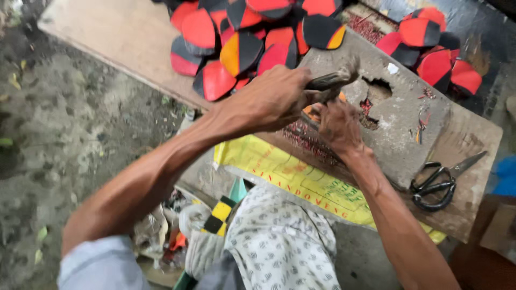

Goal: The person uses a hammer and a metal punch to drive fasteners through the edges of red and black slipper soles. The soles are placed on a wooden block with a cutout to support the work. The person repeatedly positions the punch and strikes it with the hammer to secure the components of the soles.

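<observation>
- Your left hand (269,99) is wrapped tight around a dark metal tool (330,80), over the near edge of the chipped grey stone block (398,134).
- Your right hand (338,126) is just beside it, its fingers pinching a small orange and black piece (312,114) under the tool. Most of that piece is hidden.
- Keep the small piece flat on the block, and keep your right fingers out from under the tool.
- Far from you, a heap of red, orange and black rounded flat pieces (242,43) lies on the pale wooden board (123,37).
- On the right, black-handled scissors (438,185) lie well apart from your hands.
- A yellow printed sheet (279,169) hangs near your knees.
</observation>
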